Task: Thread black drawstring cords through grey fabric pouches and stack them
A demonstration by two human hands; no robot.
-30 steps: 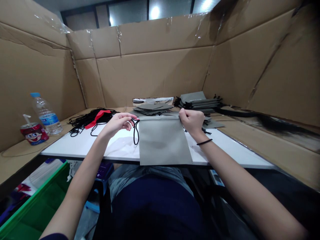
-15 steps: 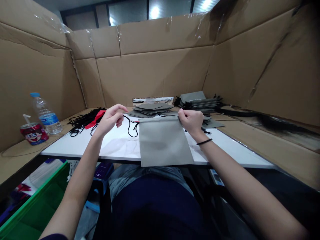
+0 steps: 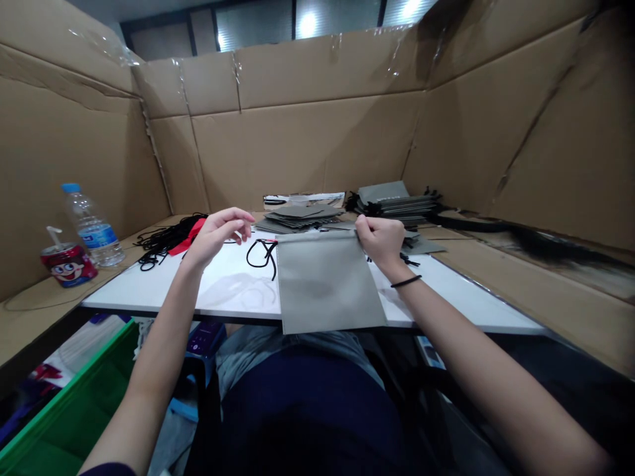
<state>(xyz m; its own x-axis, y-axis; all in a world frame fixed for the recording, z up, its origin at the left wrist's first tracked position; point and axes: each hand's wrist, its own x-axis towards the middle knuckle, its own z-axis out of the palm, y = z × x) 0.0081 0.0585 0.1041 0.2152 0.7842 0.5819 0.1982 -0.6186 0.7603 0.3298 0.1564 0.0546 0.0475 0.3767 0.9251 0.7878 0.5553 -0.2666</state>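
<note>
A flat grey drawstring bag (image 3: 330, 284) hangs over the near edge of the white table, its top edge toward the back. My right hand (image 3: 381, 237) is closed in a fist round the bag's upper right corner. From the upper left corner a black cord (image 3: 261, 256) sticks out in a loop, with a bit of red where it meets the bag. To the left of that cord, my left hand (image 3: 223, 233) is raised with its fingers loosely bent and apart, holding nothing that I can see.
Behind the bag lies a pile of grey bags (image 3: 300, 217); a taller stack with black cords (image 3: 397, 203) stands to its right. Black cords (image 3: 161, 241) and a red piece (image 3: 186, 238) lie at the left. A bottle (image 3: 96, 231) and a can (image 3: 68, 266) stand far left. Cardboard walls (image 3: 307, 145) surround the table.
My left hand has let go of the black cord, which has dropped into a loop beside the bag. The fingers have loosened. My right hand keeps its hold and the bag has barely shifted.
</note>
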